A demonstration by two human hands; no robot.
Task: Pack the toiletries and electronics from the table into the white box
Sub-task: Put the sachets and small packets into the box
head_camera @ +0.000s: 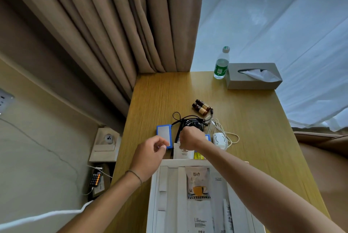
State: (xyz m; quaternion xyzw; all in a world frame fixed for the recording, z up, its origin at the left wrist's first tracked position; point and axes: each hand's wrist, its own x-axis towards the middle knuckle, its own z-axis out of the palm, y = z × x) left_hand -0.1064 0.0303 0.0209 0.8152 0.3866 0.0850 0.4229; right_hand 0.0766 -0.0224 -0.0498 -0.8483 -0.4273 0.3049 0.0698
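The white box point(156, 185) stands open at the table's near edge with several sachets lying in it. My right hand point(191, 138) reaches past the box, fingers curled down over the black cable bundle point(190, 120), and appears to grip it. Its fingertips are hidden. A white sachet point(183, 152) and a yellow packet point(198, 156) lie just under that hand. My left hand point(152, 150) hovers with loosely curled fingers by the near corner of a blue-rimmed device point(164, 133), holding nothing I can see. Two small brown bottles point(201, 107) and a white gadget with a white cord point(219, 140) lie beyond.
A water bottle point(221, 63) and a grey tissue box point(253, 76) stand at the table's far right corner. Curtains hang behind the table. Left of the table are a wall socket point(108, 138) and a phone point(96, 178) on charge.
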